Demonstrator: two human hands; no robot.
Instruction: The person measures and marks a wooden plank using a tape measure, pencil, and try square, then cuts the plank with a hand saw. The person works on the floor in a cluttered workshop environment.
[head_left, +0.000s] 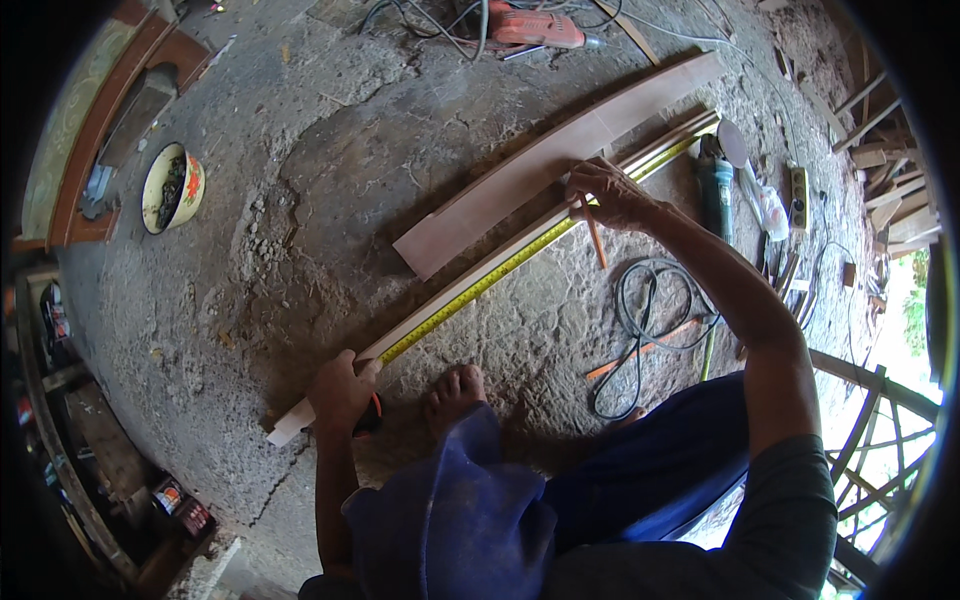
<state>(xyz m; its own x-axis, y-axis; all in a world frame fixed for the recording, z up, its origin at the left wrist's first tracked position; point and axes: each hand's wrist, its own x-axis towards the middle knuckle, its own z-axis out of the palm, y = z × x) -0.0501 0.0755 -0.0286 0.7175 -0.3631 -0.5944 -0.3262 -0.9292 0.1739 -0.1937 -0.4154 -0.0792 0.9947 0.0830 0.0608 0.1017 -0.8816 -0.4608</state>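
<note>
A long narrow wooden strip lies slantwise on the ground in front of me. Along its near side runs the yellow blade of a tape measure, drawn out towards the upper right. My left hand is closed around the tape's black and orange case and the strip's lower left end; the fingers are partly hidden. Farther up the strip, my right hand pinches a reddish-brown pencil pointing down, and rests at the blade. Beyond the strip lies a wider, curved wooden board.
A red power drill with cables lies at the top. On the right are a teal angle grinder, a power strip and a coiled cable. A flowered bowl sits at the left. My bare foot is near the tape.
</note>
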